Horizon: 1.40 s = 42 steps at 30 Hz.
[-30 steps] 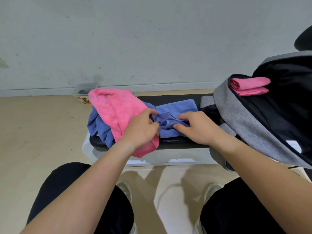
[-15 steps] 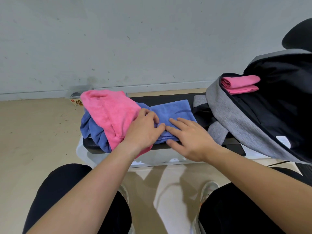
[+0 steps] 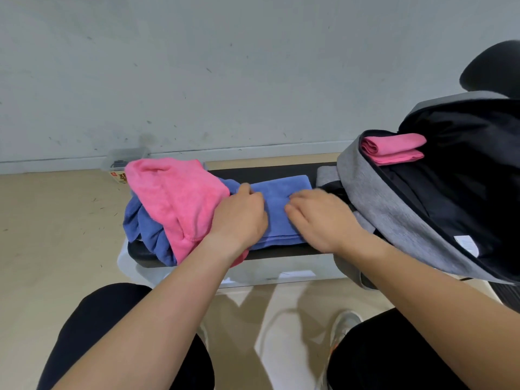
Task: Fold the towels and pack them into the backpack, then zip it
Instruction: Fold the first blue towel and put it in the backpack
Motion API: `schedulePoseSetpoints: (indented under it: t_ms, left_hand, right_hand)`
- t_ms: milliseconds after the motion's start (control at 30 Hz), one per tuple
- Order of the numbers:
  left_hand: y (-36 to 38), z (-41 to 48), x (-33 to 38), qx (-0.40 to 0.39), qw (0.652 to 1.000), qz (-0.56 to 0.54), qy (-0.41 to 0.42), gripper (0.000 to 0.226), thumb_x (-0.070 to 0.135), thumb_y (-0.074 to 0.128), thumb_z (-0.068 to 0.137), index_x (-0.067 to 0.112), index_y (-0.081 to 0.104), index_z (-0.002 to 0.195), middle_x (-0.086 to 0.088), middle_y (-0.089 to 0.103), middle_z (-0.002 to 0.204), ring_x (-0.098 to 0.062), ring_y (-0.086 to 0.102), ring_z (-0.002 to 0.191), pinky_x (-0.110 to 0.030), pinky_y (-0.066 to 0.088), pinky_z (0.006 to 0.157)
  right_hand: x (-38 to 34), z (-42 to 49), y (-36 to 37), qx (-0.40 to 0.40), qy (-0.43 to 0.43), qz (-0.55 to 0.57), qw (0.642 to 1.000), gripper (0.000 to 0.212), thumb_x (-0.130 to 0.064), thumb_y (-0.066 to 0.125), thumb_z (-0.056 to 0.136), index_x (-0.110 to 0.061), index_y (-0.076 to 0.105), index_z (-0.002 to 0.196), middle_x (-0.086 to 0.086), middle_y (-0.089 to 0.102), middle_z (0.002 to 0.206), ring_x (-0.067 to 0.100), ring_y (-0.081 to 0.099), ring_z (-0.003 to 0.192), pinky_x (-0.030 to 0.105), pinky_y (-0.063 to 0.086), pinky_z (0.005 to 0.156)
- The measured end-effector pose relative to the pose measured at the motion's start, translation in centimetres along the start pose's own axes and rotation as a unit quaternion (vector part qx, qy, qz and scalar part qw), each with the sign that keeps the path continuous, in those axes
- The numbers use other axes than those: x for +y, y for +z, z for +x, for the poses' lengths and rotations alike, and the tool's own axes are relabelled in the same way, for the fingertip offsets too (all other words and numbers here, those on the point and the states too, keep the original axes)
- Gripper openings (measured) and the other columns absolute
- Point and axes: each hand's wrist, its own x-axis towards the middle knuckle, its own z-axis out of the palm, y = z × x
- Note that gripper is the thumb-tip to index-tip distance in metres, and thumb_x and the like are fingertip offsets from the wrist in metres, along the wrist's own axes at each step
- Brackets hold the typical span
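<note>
Head view: the fingers (image 3: pixel 295 209) of the right hand (image 3: pixel 320 218) lie straight and close together, pressed flat on the blue towel (image 3: pixel 281 212). The fingers (image 3: pixel 257 199) of the left hand (image 3: pixel 239 218) are bent a little, with their tips on the same towel. They do not seem to pinch anything.

A second ago both hands pinched this towel while it was bunched up. Now it lies smooth and folded, and the hands have slid a bit apart. So this fold looks about done, and the towel is likely ready for one more fold or for packing.

Just left of the blue towel is a loose pink towel (image 3: pixel 174 198), touching the left hand. It lies on top of another crumpled blue cloth (image 3: pixel 146 229). Both look not yet folded. Just right of the blue towel stands the grey backpack (image 3: pixel 380 198), wide open, not zipped. A folded pink towel (image 3: pixel 394 149) is already inside it.

Under the blue towel is a black counter (image 3: pixel 267 171). Far behind it to the left sits a clear box (image 3: pixel 123 161) by the pale wall (image 3: pixel 225 80). The tan floor (image 3: pixel 56 220) is below.
</note>
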Motion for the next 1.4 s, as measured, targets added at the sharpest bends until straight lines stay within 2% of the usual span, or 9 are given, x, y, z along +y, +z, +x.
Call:
schedulePoseSetpoints:
  t_ms: [67,167,300,567,767,933,1100,1300,1400]
  left_hand:
    - [-0.5,1.0,0.6,0.039,0.999,0.016,0.001,0.031,0.016,0.047,0.090,0.012,0.065,0.115,-0.009,0.055,0.124,-0.031,0.059,0.105,-0.040,0.047,0.085]
    - [0.7,1.7,1.6,0.016,0.999,0.035,-0.006,0.038,0.020,0.040,0.095,0.005,0.052,0.128,-0.014,0.049,0.137,-0.031,0.044,0.127,-0.041,0.035,0.101]
    - [4.6,2.1,1.2,-0.063,0.998,0.009,-0.026,0.062,0.035,0.021,0.105,0.004,0.007,0.156,-0.013,0.002,0.165,-0.027,0.001,0.153,-0.046,0.005,0.122]
    - [4.2,4.8,0.1,-0.080,0.994,0.063,0.027,0.067,0.047,0.018,0.103,0.009,0.006,0.157,-0.008,0.007,0.166,-0.025,0.002,0.153,-0.049,-0.001,0.122]
    - [-1.1,8.4,-2.0,-0.183,0.982,-0.006,0.037,0.080,0.045,0.065,0.082,0.019,0.031,0.149,-0.004,0.039,0.152,-0.026,0.039,0.138,-0.053,0.021,0.117]
    - [-2.8,10.9,-1.9,-0.238,0.969,0.019,0.055,0.065,0.038,0.084,0.069,0.013,0.060,0.124,-0.004,0.068,0.115,-0.027,0.063,0.100,-0.035,0.052,0.083]
    - [-3.1,12.2,-2.7,-0.186,0.980,-0.015,0.070,0.031,0.034,0.082,0.067,0.026,0.059,0.086,0.009,0.059,0.076,-0.021,0.058,0.077,-0.029,0.040,0.058]
    - [-2.2,11.3,-3.8,-0.130,0.986,-0.073,0.068,0.050,0.033,0.083,0.068,0.026,0.050,0.105,0.007,0.057,0.093,-0.019,0.054,0.085,-0.030,0.037,0.066]
    - [-1.8,10.5,-4.2,-0.112,0.989,-0.044,0.083,0.043,0.042,0.083,0.066,0.027,0.052,0.091,0.003,0.064,0.097,-0.021,0.055,0.083,-0.032,0.042,0.066]
  right_hand:
    - [0.7,2.0,-0.2,0.040,0.015,0.018,0.999,0.045,-0.037,0.028,0.099,-0.016,0.064,0.115,0.005,0.060,0.126,0.030,0.055,0.114,0.045,0.047,0.094]
    - [1.2,3.1,1.1,-0.081,0.023,-0.038,0.996,0.060,-0.042,0.025,0.103,-0.013,0.023,0.155,0.009,0.015,0.164,0.025,0.015,0.151,0.043,0.015,0.122]
    - [2.3,2.6,3.2,-0.110,0.029,-0.098,0.989,0.079,-0.059,-0.007,0.091,-0.016,-0.001,0.158,0.006,-0.004,0.166,0.018,-0.005,0.153,0.042,-0.003,0.123]
    - [2.4,4.0,3.4,-0.116,0.056,-0.114,0.985,0.070,-0.053,0.004,0.100,-0.015,0.000,0.158,0.009,0.001,0.166,0.022,-0.002,0.153,0.045,-0.006,0.122]
    - [3.9,8.0,-1.0,-0.205,0.039,0.007,0.978,0.080,-0.048,0.055,0.092,-0.018,0.017,0.156,0.009,0.028,0.158,0.030,0.030,0.142,0.043,0.029,0.116]
    - [5.2,11.6,-3.2,-0.335,0.047,0.032,0.940,0.098,-0.038,0.089,0.065,-0.023,0.038,0.146,-0.005,0.051,0.142,0.023,0.053,0.124,0.043,0.042,0.106]
    - [5.0,12.6,-2.4,-0.319,0.026,0.048,0.946,0.059,-0.037,0.092,0.056,-0.024,0.062,0.104,-0.008,0.068,0.092,0.018,0.064,0.085,0.034,0.054,0.079]
    - [5.6,11.7,-1.8,-0.202,0.052,0.064,0.976,0.054,-0.038,0.089,0.059,-0.022,0.052,0.095,-0.005,0.058,0.089,0.022,0.057,0.082,0.034,0.045,0.066]
    - [5.3,10.4,-1.9,-0.168,0.059,0.091,0.980,0.042,-0.030,0.082,0.062,-0.028,0.050,0.090,-0.006,0.060,0.087,0.021,0.060,0.081,0.036,0.050,0.065]
